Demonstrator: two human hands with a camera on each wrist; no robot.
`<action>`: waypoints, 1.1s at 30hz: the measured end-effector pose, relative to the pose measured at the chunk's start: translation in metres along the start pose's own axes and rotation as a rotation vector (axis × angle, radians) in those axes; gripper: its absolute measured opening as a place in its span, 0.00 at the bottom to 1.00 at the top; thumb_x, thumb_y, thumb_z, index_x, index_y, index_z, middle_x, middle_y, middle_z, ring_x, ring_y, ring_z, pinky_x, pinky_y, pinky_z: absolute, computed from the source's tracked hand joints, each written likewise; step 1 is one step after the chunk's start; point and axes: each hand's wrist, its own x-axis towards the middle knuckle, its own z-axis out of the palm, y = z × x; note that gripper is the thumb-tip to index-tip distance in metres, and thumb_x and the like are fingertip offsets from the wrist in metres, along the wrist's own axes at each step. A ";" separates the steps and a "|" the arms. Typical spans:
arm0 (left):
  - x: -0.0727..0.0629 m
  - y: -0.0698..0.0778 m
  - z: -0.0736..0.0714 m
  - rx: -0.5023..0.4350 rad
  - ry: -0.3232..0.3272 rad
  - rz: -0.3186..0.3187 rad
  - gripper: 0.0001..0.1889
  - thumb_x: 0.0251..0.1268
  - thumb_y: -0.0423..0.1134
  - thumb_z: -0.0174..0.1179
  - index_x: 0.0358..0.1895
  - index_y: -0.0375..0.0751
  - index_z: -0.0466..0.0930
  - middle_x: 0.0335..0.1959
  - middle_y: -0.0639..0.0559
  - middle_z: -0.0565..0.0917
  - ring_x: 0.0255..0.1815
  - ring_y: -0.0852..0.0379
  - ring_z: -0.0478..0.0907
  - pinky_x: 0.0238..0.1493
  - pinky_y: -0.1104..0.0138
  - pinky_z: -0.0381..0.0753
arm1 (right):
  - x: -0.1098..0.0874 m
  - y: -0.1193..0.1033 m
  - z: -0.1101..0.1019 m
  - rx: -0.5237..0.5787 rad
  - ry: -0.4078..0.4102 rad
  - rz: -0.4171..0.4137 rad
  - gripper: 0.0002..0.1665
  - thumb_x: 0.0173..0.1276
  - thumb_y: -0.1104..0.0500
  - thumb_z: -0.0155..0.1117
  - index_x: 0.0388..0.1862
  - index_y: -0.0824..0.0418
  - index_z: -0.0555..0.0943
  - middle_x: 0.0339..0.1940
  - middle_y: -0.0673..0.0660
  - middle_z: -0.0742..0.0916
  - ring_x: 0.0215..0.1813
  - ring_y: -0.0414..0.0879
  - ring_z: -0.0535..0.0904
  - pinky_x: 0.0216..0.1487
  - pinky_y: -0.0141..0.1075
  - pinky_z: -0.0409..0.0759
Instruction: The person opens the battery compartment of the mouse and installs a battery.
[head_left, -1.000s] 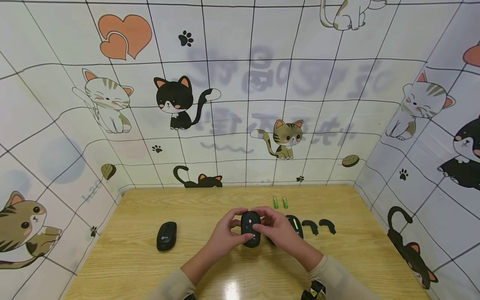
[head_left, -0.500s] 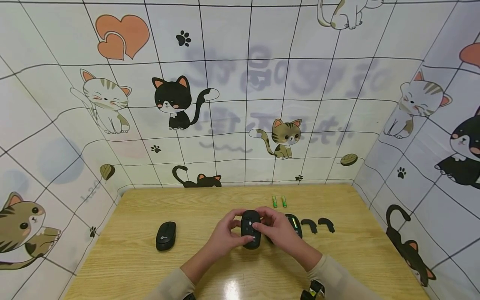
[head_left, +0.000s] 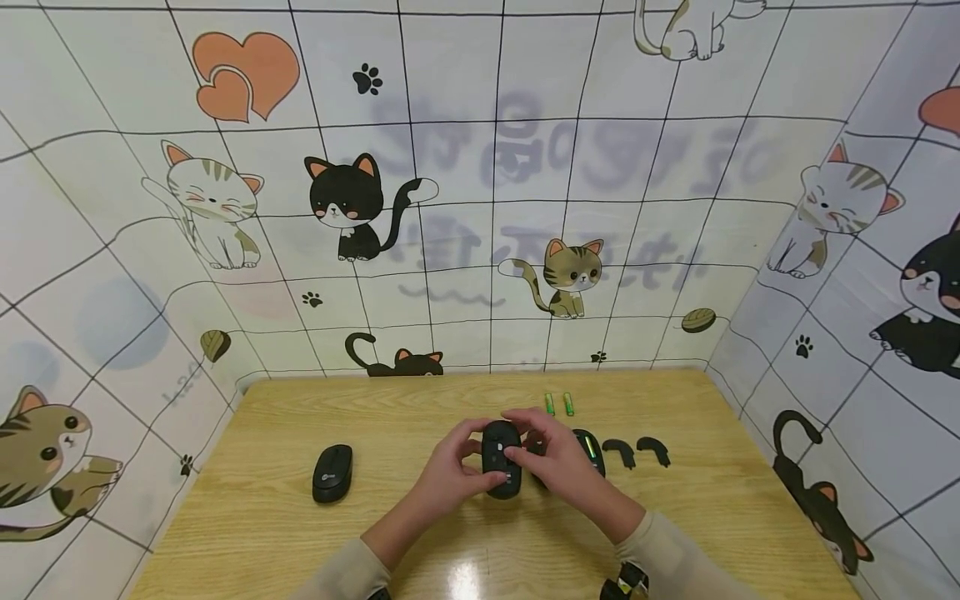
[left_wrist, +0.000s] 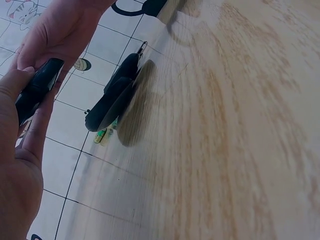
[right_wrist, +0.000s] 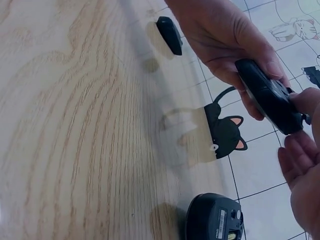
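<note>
A black computer mouse point(head_left: 500, 479) is held above the table between both hands, its face with small pale marks turned toward the head camera. My left hand point(head_left: 452, 468) grips it along its left side, thumb across the near end. My right hand point(head_left: 561, 462) has its thumb on that face and a finger near the far end. In the right wrist view the mouse point(right_wrist: 262, 95) stands tilted on edge between the hands. Partly hidden behind my right hand, a second mouse point(head_left: 591, 450) lies with its battery slot exposed and a green battery in it.
A third black mouse point(head_left: 333, 472) sits upright on the left of the wooden table point(head_left: 405, 550). Right of the hands lie two curved black covers point(head_left: 619, 452). Two green batteries point(head_left: 567, 404) lie near the back edge, before a cat-patterned cloth wall point(head_left: 465, 167).
The held mouse has tilted slightly, its pale spot shifting down. A finger of my right hand has lifted and stretched left at the far end. My left hand stays put.
</note>
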 end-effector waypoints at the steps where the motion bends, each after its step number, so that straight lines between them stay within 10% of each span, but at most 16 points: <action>1: 0.000 0.000 0.000 -0.004 -0.003 0.001 0.39 0.66 0.29 0.79 0.78 0.54 0.74 0.68 0.40 0.79 0.48 0.41 0.92 0.43 0.57 0.94 | 0.000 0.000 0.000 -0.020 0.008 -0.027 0.28 0.78 0.59 0.76 0.74 0.49 0.83 0.58 0.50 0.87 0.56 0.49 0.84 0.56 0.49 0.87; 7: 0.000 -0.002 0.001 -0.043 -0.031 -0.020 0.38 0.66 0.28 0.79 0.77 0.54 0.75 0.70 0.40 0.77 0.50 0.40 0.92 0.45 0.55 0.94 | 0.002 -0.001 -0.003 -0.068 0.059 -0.096 0.22 0.77 0.60 0.76 0.67 0.46 0.87 0.53 0.47 0.87 0.49 0.45 0.82 0.51 0.49 0.87; 18: -0.002 -0.002 0.001 -0.018 -0.037 -0.035 0.40 0.66 0.28 0.79 0.80 0.49 0.73 0.78 0.43 0.71 0.55 0.41 0.90 0.47 0.56 0.94 | 0.006 -0.004 -0.010 0.100 0.116 0.128 0.18 0.77 0.63 0.76 0.63 0.54 0.90 0.43 0.55 0.91 0.44 0.47 0.87 0.47 0.36 0.87; 33: -0.003 -0.005 -0.003 -0.029 -0.028 -0.046 0.41 0.67 0.27 0.78 0.82 0.44 0.70 0.73 0.39 0.76 0.43 0.42 0.94 0.45 0.56 0.94 | 0.000 0.019 -0.051 0.144 0.133 0.168 0.21 0.78 0.63 0.75 0.67 0.60 0.87 0.49 0.63 0.89 0.49 0.58 0.89 0.54 0.46 0.91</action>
